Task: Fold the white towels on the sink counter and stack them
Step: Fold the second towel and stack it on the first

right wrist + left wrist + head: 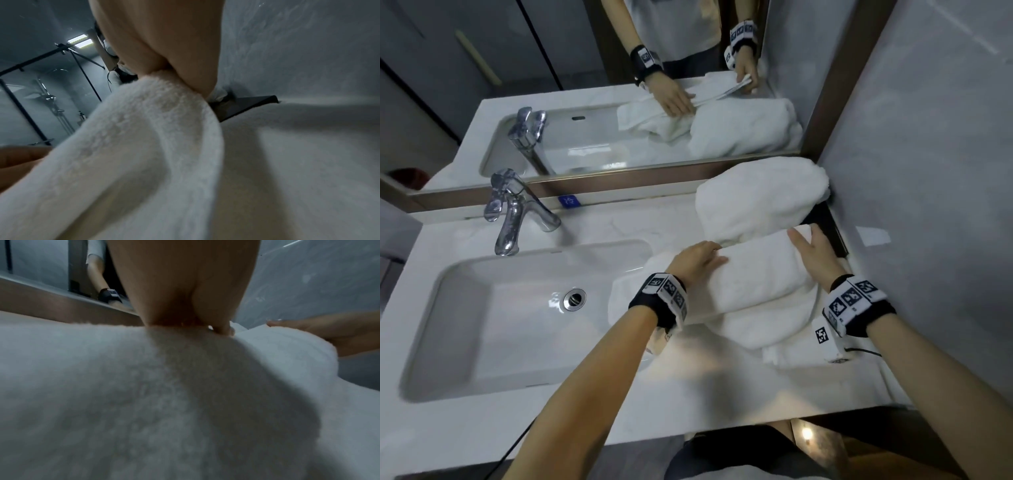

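Head view: the white marble worktop carries an inset basin at its left half and the towels at its right end, against the mirror and the side wall. At the far right corner lies a bulky, loosely bundled white towel. Nearer the front edge a spread, unfolded towel partly overhangs the basin's right rim. On top of it rests the folded towel, a thick band whose long axis runs left to right, roughly parallel to the front edge. It lies directly ahead of both hands, one at each end, so neither is clearly nearer. The left hand rests over the left end with fingers curled onto the far edge; in the left wrist view its fingertips dig into the pile. The right hand takes the right end; the right wrist view shows thumb and fingers pinching the fold. Judged from this, the coming move is a lift or a further fold across the long axis. Both wristbands bear black-and-white square marker codes; a small blue sticker sits under the mirror frame, its mark unreadable. A chrome tap stands behind the basin.
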